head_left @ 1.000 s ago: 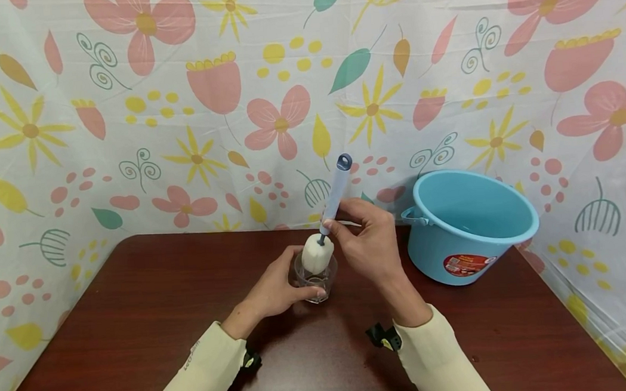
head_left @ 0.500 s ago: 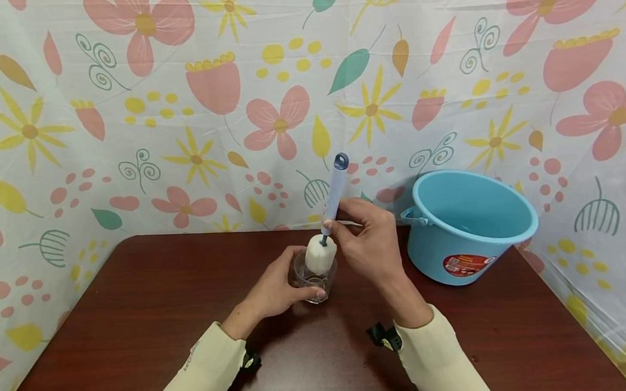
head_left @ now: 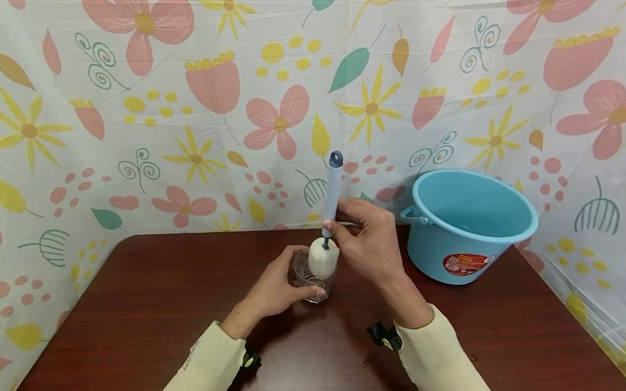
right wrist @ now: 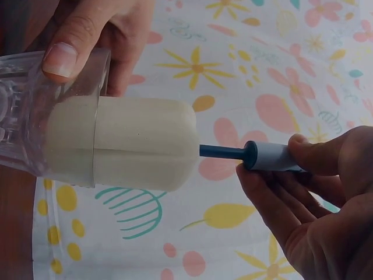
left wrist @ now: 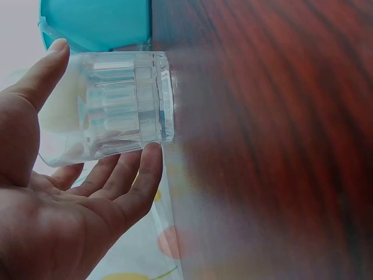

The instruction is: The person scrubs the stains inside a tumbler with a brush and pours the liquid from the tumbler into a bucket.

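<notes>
Far side & both flanks: white cloth w/ pink, yellow & green floral print (head_left: 260, 28). In front of it, dark red-brown wood-look table (head_left: 157, 289). On the table, far R, light-blue round plastic bucket (head_left: 429, 248), mouth up, well apart from the glass. Two cream long sleeves (head_left: 200, 376) come in from the near edge, L & R. R hand (head_left: 372, 245): thumb & fingers clamped on the lower handle of a pale-blue-handled brush w/ white sponge head (head_left: 324, 259), mid-table toward the far edge. Brush leans slightly R at top; dark-blue stem runs btwn handle & sponge. L hand (head_left: 275, 287) clamped on a clear faceted drinking glass (head_left: 303, 274), thumb near side, fingers far side; glass upright, base at tabletop. Sponge's lower end is inside the glass mouth, upper part above the rim. Smallest: red oval label (head_left: 469, 263), bucket's near wall; black strap pieces (head_left: 251, 359) by both cuffs.
</notes>
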Tool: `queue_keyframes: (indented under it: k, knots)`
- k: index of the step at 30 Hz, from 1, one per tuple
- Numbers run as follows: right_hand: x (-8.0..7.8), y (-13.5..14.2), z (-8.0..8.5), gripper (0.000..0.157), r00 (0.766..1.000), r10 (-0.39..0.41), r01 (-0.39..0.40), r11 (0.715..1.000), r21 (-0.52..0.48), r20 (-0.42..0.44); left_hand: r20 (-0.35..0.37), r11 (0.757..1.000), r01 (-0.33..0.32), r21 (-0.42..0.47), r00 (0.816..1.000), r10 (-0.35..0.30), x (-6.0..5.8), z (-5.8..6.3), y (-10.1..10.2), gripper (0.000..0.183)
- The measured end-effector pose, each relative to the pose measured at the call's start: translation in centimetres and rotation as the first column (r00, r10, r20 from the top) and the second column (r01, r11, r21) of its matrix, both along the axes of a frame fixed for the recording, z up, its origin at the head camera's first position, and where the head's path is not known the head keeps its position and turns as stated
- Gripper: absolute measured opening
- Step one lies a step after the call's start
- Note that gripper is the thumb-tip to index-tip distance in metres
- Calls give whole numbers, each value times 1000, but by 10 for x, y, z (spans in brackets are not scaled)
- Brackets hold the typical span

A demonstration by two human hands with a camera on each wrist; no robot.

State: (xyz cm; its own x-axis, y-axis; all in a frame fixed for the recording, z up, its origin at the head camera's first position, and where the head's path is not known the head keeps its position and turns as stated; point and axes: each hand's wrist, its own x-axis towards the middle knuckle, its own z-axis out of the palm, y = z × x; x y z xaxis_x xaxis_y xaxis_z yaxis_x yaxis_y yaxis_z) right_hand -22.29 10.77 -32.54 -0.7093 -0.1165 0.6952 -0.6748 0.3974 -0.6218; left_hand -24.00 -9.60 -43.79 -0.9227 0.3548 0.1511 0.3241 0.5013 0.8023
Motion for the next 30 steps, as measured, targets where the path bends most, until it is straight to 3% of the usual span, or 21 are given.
queue_keyframes:
  k: [30]
  knots:
    - [1,-1,0,34,999,13,-11,1000,-22,50,30,1000,22,-14,999,-22,-1,1,-2,89]
